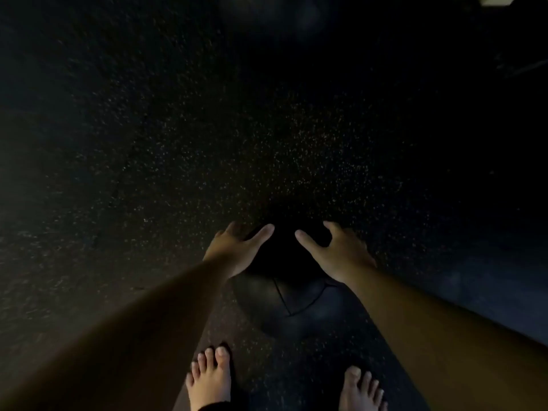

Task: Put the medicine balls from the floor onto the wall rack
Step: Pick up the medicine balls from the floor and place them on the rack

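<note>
A black medicine ball (286, 295) with stitched seams sits low in front of my bare feet, hard to make out in the dim light. My left hand (237, 250) lies against its left side with the fingers spread and the thumb pointing inward. My right hand (335, 253) presses its right side the same way. Both palms cup the ball's far upper half. The frame does not show whether the ball rests on the floor or is lifted. No wall rack is in view.
Dark speckled rubber floor (207, 143) fills the view. My two bare feet (210, 378) stand just behind the ball. A pale object (495, 0) shows at the top right corner.
</note>
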A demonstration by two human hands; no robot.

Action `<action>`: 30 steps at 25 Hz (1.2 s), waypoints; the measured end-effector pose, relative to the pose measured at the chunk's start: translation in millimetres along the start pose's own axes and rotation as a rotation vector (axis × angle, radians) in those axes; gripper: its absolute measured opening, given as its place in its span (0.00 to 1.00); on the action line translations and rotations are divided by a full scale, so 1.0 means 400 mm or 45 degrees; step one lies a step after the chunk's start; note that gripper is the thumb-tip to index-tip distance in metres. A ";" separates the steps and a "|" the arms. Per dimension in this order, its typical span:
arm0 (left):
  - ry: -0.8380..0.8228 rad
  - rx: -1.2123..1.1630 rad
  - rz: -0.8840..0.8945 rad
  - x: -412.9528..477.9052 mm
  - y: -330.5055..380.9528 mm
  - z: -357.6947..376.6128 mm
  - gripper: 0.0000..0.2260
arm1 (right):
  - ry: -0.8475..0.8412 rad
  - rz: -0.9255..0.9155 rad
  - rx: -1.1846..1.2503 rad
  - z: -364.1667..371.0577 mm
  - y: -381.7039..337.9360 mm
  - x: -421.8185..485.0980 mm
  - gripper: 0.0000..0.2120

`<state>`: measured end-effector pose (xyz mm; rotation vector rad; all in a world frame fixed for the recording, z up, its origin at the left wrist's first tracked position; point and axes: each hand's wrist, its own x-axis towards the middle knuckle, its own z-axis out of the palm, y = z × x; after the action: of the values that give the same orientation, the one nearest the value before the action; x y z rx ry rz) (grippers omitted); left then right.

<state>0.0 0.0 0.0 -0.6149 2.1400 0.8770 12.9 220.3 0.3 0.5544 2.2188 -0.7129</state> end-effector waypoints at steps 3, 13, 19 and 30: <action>-0.110 -0.203 -0.166 0.018 -0.027 0.036 0.52 | -0.036 0.099 0.110 0.035 0.014 0.023 0.56; 0.058 -0.375 -0.037 -0.043 0.066 -0.013 0.61 | 0.170 0.041 0.488 -0.026 -0.028 -0.050 0.59; 0.235 -0.429 0.232 -0.221 0.397 -0.390 0.67 | 0.358 -0.201 0.587 -0.409 -0.358 -0.212 0.55; 0.612 -0.620 0.854 -0.869 1.091 -1.335 0.58 | 0.859 -0.776 0.757 -1.285 -1.139 -0.848 0.53</action>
<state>-305.5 -60.2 706.7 -0.3476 2.6351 1.7998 -292.7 145.7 698.6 0.4271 2.8322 -1.7460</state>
